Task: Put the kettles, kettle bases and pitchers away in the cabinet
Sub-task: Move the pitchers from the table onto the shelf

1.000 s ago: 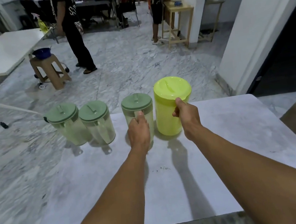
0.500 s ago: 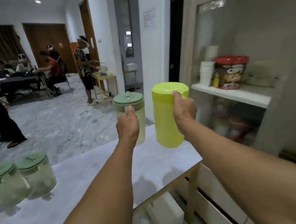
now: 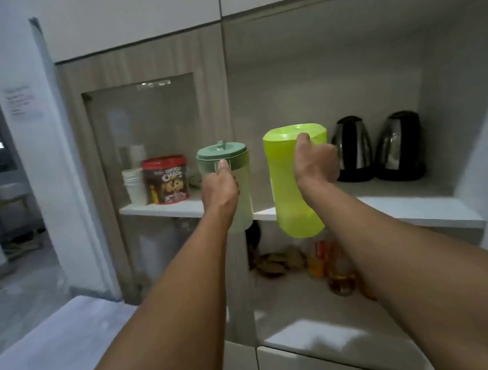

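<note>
A person holds two pitchers up in front of an open cabinet. The left hand (image 3: 219,187) has its fingers closed around the handle of a pale pitcher (image 3: 231,186) with a green lid; the right hand (image 3: 314,165) is wrapped around the handle of a lime pitcher (image 3: 292,185). Both hang in the air just before the white shelf (image 3: 413,206), not yet on it. Two kettles (image 3: 377,146) stand at the back right. Each pitcher is upright, long axis vertical, lid up, handle facing the person. Best to lift both over the shelf edge, set them flat on the bare stretch left of the kettles, then let go.
</note>
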The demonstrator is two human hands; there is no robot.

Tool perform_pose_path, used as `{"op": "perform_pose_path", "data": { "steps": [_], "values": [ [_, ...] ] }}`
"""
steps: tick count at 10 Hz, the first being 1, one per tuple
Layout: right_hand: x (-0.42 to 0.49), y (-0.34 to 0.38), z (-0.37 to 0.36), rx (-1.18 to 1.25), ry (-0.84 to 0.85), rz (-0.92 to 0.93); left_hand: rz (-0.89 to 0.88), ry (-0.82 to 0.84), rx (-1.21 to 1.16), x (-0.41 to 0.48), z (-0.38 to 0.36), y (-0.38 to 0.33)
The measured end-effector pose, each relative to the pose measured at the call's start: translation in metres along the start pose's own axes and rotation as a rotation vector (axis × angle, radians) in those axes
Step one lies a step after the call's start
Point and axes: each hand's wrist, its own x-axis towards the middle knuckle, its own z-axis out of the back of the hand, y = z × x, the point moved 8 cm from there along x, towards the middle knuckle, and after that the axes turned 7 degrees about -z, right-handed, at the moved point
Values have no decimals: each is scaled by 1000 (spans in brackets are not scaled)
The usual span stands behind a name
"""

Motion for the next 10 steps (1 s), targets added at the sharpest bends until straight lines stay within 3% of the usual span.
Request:
{"op": "perform_pose_path", "data": {
  "steps": [2,5,8,10],
  "values": [
    [88,-30,13,-37,-108,-41,27,146,-40,26,-117,20],
    [223,-57,-83,-44,-10,-49,128,114,42,138,-219,105],
    [307,-70,-166,-112,91,-55,231,51,166,240,-271,151],
    [324,-72,-180,-127,91,-32,191,76,63,257,-284,160]
  ]
}}
